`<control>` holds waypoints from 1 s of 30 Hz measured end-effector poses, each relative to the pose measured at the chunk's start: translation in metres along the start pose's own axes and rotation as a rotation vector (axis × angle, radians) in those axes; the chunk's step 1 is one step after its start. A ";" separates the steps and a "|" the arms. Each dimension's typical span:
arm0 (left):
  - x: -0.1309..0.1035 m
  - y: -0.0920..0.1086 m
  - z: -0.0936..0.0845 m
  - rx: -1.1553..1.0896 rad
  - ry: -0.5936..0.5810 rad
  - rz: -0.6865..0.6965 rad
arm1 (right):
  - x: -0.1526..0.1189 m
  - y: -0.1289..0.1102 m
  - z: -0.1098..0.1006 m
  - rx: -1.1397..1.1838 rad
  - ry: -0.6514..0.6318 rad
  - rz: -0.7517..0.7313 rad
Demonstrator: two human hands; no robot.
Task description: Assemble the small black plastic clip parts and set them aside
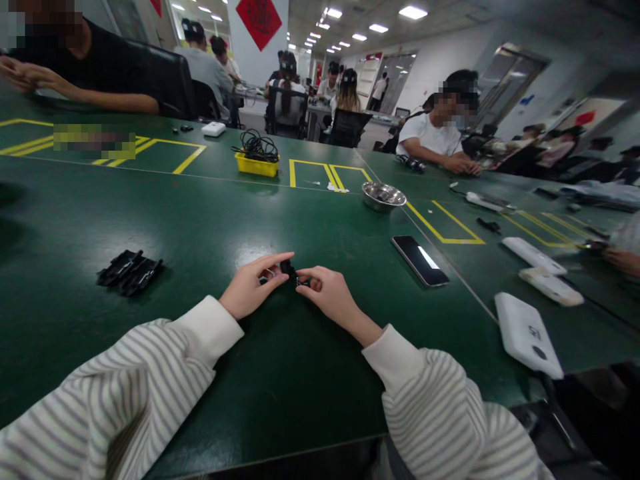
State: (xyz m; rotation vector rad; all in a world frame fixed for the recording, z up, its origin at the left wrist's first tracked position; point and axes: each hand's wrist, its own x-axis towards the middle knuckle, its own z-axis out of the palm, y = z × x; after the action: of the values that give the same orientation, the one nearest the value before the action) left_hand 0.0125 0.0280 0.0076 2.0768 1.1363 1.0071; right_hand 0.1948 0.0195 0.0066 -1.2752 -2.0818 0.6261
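Observation:
Just above the green table (300,393), my left hand (253,283) pinches a small black plastic part (289,269) between thumb and forefinger. My right hand (327,290) closes its fingertips on the same part's right, lower end. Its exact kind is too small to make out, and the fingers cover some of it. To the left lie more black plastic pieces (130,272), side by side and apart from my hands. A dark-screened phone (420,261) rests on the table to the right of my right hand.
A metal bowl (384,196) with small things inside stands beyond my hands. Farther left is a yellow box (257,164) of black cables. White devices (529,335) lie along the right side. Yellow tape (445,241) marks the tabletop. Other people sit around the table.

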 end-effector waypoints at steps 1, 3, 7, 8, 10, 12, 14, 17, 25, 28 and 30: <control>0.002 0.000 0.001 -0.006 -0.019 0.006 | 0.000 0.001 0.000 0.002 0.002 0.002; 0.003 0.000 0.002 0.012 -0.031 0.021 | 0.000 0.003 -0.001 0.005 0.000 0.003; -0.002 0.000 -0.005 0.102 -0.003 0.058 | 0.000 0.005 -0.007 -0.038 -0.018 0.012; -0.005 0.000 -0.008 0.119 -0.008 0.069 | 0.000 0.005 -0.009 -0.067 -0.021 0.013; -0.013 0.000 -0.014 0.140 -0.034 0.079 | 0.000 0.006 -0.011 -0.130 -0.023 0.005; -0.020 0.001 -0.018 0.145 -0.069 0.072 | 0.001 0.005 -0.013 -0.173 -0.034 -0.010; -0.026 0.002 -0.021 0.144 -0.126 0.068 | 0.001 0.005 -0.014 -0.197 -0.053 -0.018; -0.030 0.005 -0.020 0.162 -0.255 0.069 | 0.001 0.004 -0.015 -0.223 -0.054 -0.015; -0.029 0.011 -0.016 0.311 -0.407 0.126 | 0.002 0.003 -0.008 -0.220 0.017 0.008; -0.029 0.012 -0.014 0.361 -0.430 0.183 | 0.003 0.001 -0.005 -0.262 -0.006 0.020; -0.029 0.011 -0.014 0.379 -0.440 0.210 | 0.005 -0.002 -0.008 -0.321 -0.033 0.026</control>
State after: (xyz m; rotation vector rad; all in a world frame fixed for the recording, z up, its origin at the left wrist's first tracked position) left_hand -0.0044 -0.0011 0.0134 2.5935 0.9440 0.3962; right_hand 0.1973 0.0234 0.0148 -1.4764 -2.2615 0.3321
